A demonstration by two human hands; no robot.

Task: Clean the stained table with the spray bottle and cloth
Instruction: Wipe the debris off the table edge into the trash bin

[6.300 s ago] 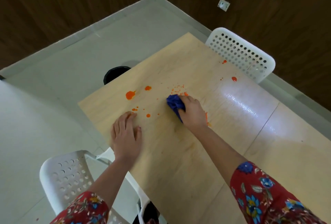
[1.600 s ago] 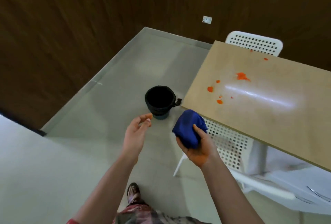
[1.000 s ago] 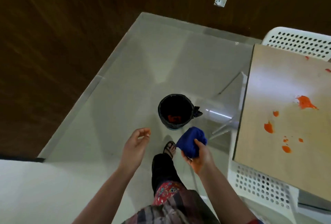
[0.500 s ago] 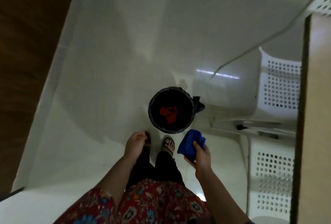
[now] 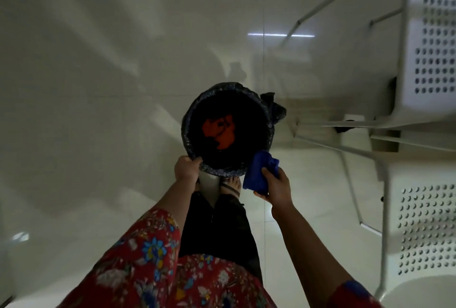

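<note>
**Cloth (image 5: pixel 259 174) held at the rim of the bin (image 5: pixel 186 122)**

The blue cloth is bunched in the right hand (image 5: pixel 276 189), whose fingers and thumb are curled round its lower part. It hangs at the near right side of the bin. From above, its upper end overlaps the rim, but contact cannot be told. Its long axis runs from the palm up and away toward the bin's mouth, which lies ahead and to the left of the fingers. The left hand (image 5: pixel 186 168) grips the near left side of the rim, fingers hooked over the black liner. An orange mess (image 5: pixel 218 132) lies at the bottom of the bin. A white chair (image 5: pixel 431 61) stands to the right of the bin. By this layout, the right hand probably needs only to carry the cloth leftward over the opening.
</note>
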